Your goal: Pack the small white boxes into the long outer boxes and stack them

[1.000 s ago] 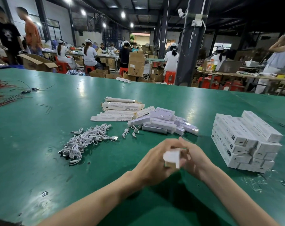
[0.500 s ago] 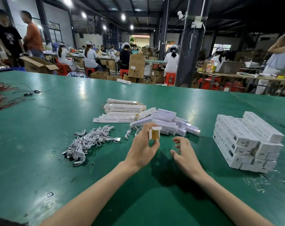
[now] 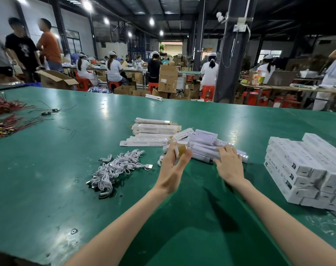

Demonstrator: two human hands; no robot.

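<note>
**One outer box (image 3: 181,151) in the left grip (image 3: 172,167), the right grip (image 3: 229,166) flat**

The left grip pinches the outer box between thumb and fingers, its open brown end toward the camera. The right grip lies with fingers spread on the pile of small white boxes (image 3: 203,143) at the middle of the bench (image 3: 48,179). Packed boxes (image 3: 301,169) stand stacked near the right edge.

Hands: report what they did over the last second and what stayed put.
The right hand let go of the open-ended white box, reached forward and now rests its fingers on the loose pile of boxes. The left hand kept its grip on that box and carried it forward, toward the pile. The finished stack, the cable heap and the flat outer boxes stayed where they were.
</note>
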